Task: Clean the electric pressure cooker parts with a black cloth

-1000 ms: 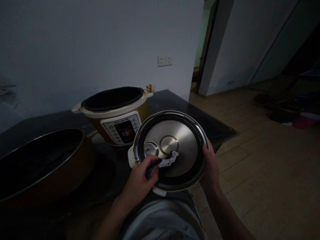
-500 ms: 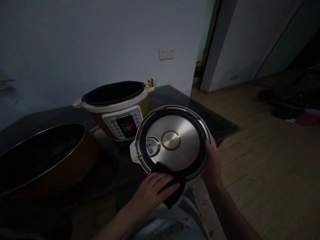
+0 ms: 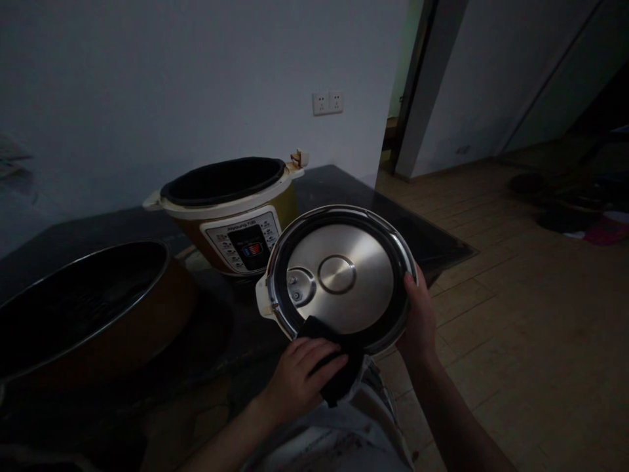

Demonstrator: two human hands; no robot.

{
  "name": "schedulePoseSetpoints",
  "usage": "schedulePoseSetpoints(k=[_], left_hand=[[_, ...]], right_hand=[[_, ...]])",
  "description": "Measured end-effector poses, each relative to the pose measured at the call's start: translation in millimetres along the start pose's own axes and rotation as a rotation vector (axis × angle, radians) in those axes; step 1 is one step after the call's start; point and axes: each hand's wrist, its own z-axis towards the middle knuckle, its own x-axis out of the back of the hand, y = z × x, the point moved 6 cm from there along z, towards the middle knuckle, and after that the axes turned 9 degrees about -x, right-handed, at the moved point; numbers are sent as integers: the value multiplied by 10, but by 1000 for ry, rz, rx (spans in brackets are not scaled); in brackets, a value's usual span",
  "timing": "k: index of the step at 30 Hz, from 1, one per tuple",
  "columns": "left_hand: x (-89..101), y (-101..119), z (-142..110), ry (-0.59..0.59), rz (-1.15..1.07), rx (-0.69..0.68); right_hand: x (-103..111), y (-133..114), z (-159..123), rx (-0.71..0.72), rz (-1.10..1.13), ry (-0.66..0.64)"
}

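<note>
The round lid [image 3: 363,288] of an electric pressure cooker is held up, its shiny metal underside facing me, with a black sealing ring around it and a white tab at its left. My right hand [image 3: 419,314] grips the lid's right edge, thumb on the rim and fingers behind. Against the lower left rim, my left hand [image 3: 307,370] is closed on a black cloth [image 3: 339,383], pressing it to the lid. Behind the lid stands the cooker body [image 3: 240,229], lidless, with a white rim and a control panel; its inside looks dark.
A large brown pan [image 3: 162,308] with a dark inside sits at the left on the black countertop [image 3: 339,187]. The counter's corner [image 3: 472,252] juts out over the tiled floor at the right. A double wall socket [image 3: 327,103] is on the wall behind.
My left hand and the black cloth have shifted very slightly left along the lid's lower rim. The lid and my right hand are nearly where they were.
</note>
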Motion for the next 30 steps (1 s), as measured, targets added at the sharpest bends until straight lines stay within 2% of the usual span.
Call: schedulePoseSetpoints(k=[6,12,16,21,25,27,30], left_hand=[[7,-10,-147,-122,-33,-38],[173,-207,-349,-181,57,-70],[251,-276,-439,-241,125,-38],[405,-452,-513,-260,246,95],[594,-720,-446,-197,330,256],[651,-851,-378,-152,324,355],[629,-958,-300,-122,235,469]], right_hand=[[12,-16,-10,28,-41,12],[31,-1,-7,27,-60,7],[24,-5,-10,32,-55,5],[19,-3,-14,6,-50,25],[12,-13,-18,16,-54,24],[10,-16,-21,19,-56,25],[16,-19,-26,17,-74,36]])
